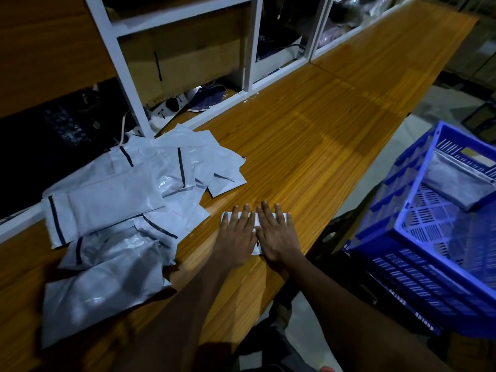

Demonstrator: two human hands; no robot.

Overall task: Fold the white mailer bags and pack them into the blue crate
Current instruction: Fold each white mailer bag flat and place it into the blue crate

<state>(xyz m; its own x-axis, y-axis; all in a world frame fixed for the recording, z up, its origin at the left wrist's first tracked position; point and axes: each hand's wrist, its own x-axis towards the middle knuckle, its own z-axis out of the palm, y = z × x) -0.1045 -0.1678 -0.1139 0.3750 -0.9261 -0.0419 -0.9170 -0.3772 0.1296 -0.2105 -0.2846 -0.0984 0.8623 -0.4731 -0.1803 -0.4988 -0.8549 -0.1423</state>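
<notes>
- Left hand (236,237) and right hand (279,234): both flat, fingers straight, side by side, pressing the folded white plastic mailer bag (225,218) onto the brown wooden table (308,143).
- Handling: thin, soft, slick film; light; likely to spring open. Pinch all layers at the folded edge.
- Loose white mailer bags (112,210): heaped to the left.
- Blue slatted plastic crate (402,224): right of the table, holds one packed bag (453,181).

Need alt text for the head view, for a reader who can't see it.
A person's left hand and right hand press flat, side by side, on a small folded white mailer bag on a wooden counter. A loose pile of white mailer bags lies to the left; a blue crate on the right holds a packed bag.
</notes>
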